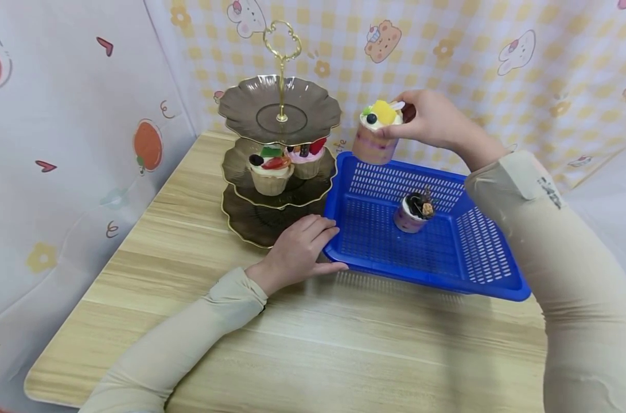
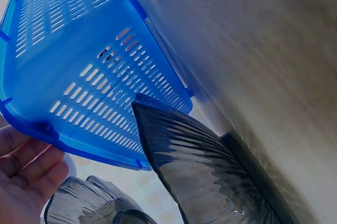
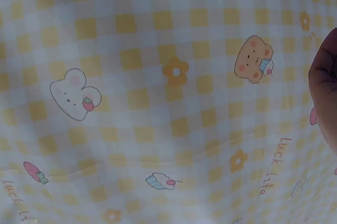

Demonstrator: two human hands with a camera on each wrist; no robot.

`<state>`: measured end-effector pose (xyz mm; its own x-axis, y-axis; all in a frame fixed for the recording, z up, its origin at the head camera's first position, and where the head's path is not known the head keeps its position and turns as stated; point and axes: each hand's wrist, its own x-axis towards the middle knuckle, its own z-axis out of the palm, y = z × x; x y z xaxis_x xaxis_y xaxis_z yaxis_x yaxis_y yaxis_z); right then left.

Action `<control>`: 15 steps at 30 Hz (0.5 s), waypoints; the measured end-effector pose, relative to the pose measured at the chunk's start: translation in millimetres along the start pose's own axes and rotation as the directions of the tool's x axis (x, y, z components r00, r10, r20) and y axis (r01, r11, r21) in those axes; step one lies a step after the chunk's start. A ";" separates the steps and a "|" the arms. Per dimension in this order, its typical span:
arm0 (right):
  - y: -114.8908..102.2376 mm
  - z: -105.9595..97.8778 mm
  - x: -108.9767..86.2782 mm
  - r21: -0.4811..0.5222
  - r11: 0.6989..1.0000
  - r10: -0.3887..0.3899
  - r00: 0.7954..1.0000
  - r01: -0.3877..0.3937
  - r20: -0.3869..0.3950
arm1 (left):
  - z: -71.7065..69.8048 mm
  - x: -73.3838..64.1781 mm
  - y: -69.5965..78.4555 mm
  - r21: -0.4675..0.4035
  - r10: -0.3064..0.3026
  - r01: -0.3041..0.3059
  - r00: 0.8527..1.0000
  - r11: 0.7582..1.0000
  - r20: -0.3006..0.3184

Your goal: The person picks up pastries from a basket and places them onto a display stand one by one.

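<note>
My right hand (image 1: 428, 120) pinches a dessert cup (image 1: 377, 140) between fingers and thumb, raised above the back left of a blue basket (image 1: 374, 267). Cream, a yellow fruit piece and a dark berry top the cup. Only a slice of that hand (image 3: 326, 90) enters the right wrist view, and the cup is not seen there. With fingers and thumb round its near left corner, my left hand (image 1: 302, 252) holds the basket. The left wrist view shows those fingers (image 2: 39, 174) at the rim. Inside the basket sits another dessert cup (image 1: 413, 213) with dark topping.
A three-tier stand (image 1: 282, 112) with a gold handle is left of the basket. Its middle tier bears a cupcake (image 1: 270, 175) with fruit and a pink-creamed cupcake (image 1: 306, 163). The wooden table (image 1: 271, 350) meets patterned cloth (image 1: 436, 51) behind.
</note>
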<state>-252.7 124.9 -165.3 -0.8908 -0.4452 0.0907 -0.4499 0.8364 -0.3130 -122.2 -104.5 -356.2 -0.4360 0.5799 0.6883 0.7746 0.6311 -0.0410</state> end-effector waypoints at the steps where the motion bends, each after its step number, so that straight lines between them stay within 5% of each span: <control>1: -1.3 -1.7 0.9 -0.006 1.000 -0.001 1.000 0.001 -0.006 | 0.0 -0.1 -0.1 0.000 0.000 0.000 1.000 1.000 -0.002; 15: -10.2 -27.9 13.0 -0.055 0.999 0.001 0.998 -0.004 -0.055 | -0.2 -0.5 -0.3 0.011 -0.002 0.002 1.000 1.000 0.014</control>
<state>-261.6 119.5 -134.6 -0.8933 -0.4261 0.1426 -0.4492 0.8544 -0.2612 -122.1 -105.2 -356.4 -0.4439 0.5854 0.6785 0.7687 0.6378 -0.0474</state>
